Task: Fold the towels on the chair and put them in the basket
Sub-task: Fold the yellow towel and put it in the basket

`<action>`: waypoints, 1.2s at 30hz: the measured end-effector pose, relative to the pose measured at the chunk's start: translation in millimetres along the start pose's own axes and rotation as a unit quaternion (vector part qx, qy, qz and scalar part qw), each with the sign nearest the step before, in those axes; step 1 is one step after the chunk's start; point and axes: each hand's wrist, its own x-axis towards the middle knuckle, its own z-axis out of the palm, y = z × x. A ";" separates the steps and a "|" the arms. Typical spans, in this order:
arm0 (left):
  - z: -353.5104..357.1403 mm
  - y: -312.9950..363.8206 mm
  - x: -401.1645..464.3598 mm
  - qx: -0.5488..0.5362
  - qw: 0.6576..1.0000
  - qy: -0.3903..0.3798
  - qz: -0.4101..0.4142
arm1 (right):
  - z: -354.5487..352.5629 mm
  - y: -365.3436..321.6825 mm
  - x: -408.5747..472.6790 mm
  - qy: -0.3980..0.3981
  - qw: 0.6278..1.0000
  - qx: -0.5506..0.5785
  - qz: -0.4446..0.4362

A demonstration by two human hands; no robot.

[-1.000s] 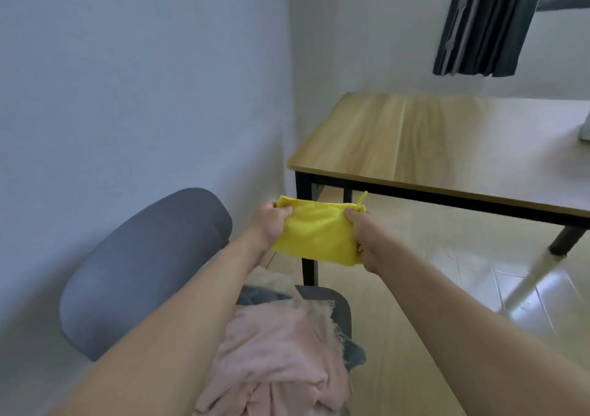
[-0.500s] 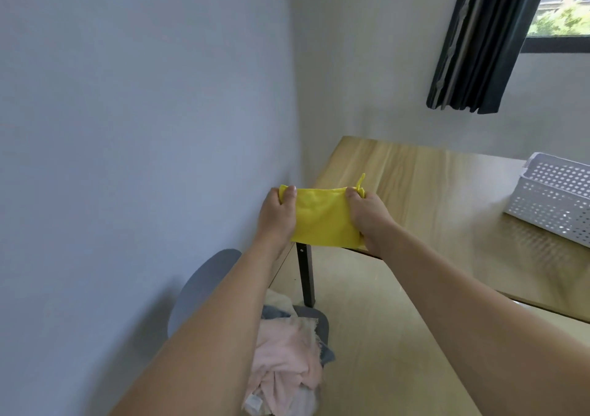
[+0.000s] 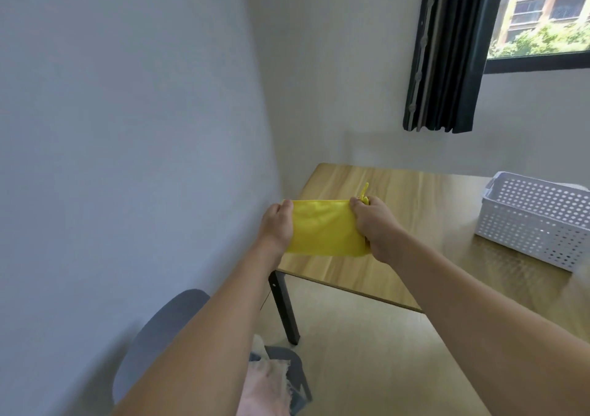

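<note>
A folded yellow towel (image 3: 324, 229) hangs in the air over the near left corner of the wooden table (image 3: 392, 192). My left hand (image 3: 277, 224) pinches its left edge and my right hand (image 3: 373, 224) grips its right edge, by a small loop. The white perforated basket (image 3: 530, 224) stands on the table to the right, well apart from the towel. Down below, a pink towel (image 3: 268, 387) lies crumpled on the grey chair (image 3: 159, 329), partly hidden by my left forearm.
A grey wall runs close along the left. The table's black leg (image 3: 285, 307) stands between chair and table. A dark curtain (image 3: 447, 48) hangs beside a window at the back right. Light floor shows below the table edge.
Both hands have carried the folded yellow towel up from over the chair to the table corner. The view has swung up and right, bringing the basket and window in.
</note>
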 end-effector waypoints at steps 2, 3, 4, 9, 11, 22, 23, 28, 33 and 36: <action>30.4 16.2 2.7 0.017 1.000 0.003 0.011 | -35.4 -8.8 16.3 -0.002 1.000 -0.007 -0.004; 46.1 24.6 3.0 0.019 1.000 0.007 0.016 | -52.4 -13.9 23.3 -0.005 1.000 -0.008 -0.005; 62.9 32.4 2.9 0.019 1.000 0.012 0.021 | -68.5 -18.4 30.8 -0.010 1.000 -0.009 -0.005; 139.2 59.1 1.3 0.021 0.998 0.059 0.020 | -131.7 -35.6 64.6 -0.024 0.999 -0.015 0.013; 163.9 63.4 7.5 0.020 0.997 0.073 0.012 | -152.1 -37.8 78.9 -0.035 0.999 -0.005 0.025; 330.7 114.0 41.7 0.036 0.998 0.048 0.031 | -310.6 -46.2 170.2 -0.017 0.997 -0.060 0.033; 346.6 118.2 41.6 0.041 0.997 0.053 0.032 | -327.3 -46.4 179.5 -0.024 0.997 -0.068 0.032; 419.1 135.4 34.0 0.045 0.998 0.042 0.003 | -401.4 -38.0 222.5 -0.089 0.984 -0.145 0.059; 481.0 148.4 28.3 0.017 1.000 0.005 -0.018 | -455.4 -32.8 257.3 -0.097 0.971 -0.218 0.026; 513.5 152.7 32.4 0.020 0.998 -0.053 -0.003 | -489.3 -30.2 281.9 -0.069 0.970 -0.232 -0.034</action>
